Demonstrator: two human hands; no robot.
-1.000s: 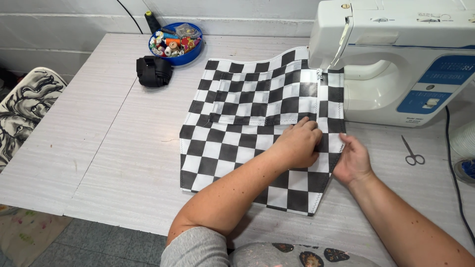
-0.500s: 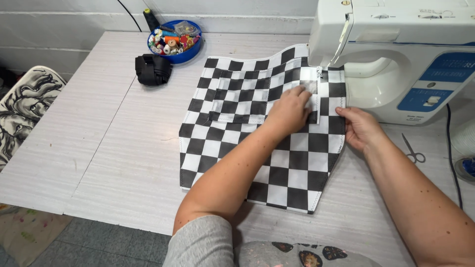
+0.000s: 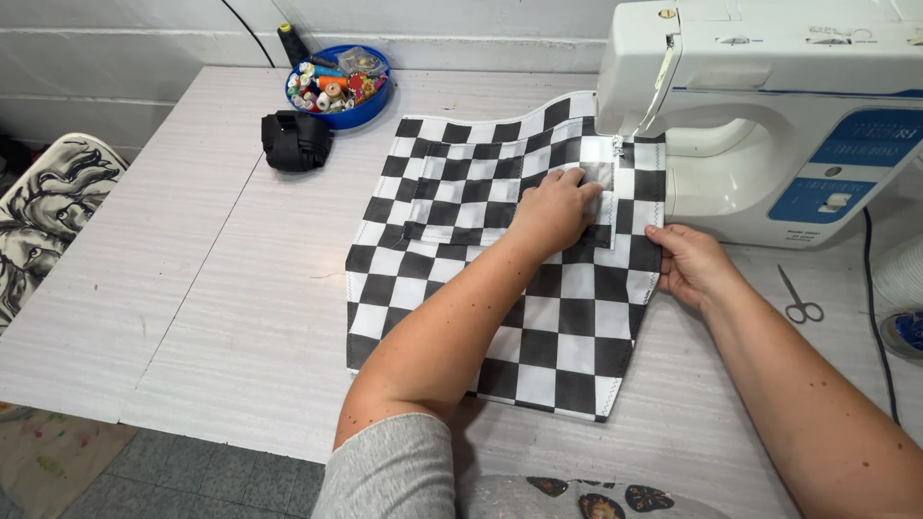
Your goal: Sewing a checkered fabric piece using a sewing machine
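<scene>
Checkered fabric (image 3: 500, 279) flat on desk (image 3: 192, 288), top edge under sewing machine (image 3: 760, 115) needle. Left hand (image 3: 553, 211) pressed flat on the pocket patch, no grip. Right hand (image 3: 687, 264) pinching fabric's right edge. Pocket looks partly stitched; right side seemingly left. Scissors (image 3: 800, 298), thread bowl (image 3: 338, 82), black strap (image 3: 298, 139) nearby, nothing blocking.

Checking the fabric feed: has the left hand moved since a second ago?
Yes. The left hand has slid up the checkered fabric toward the sewing machine's needle, away from the table's near edge.
</scene>
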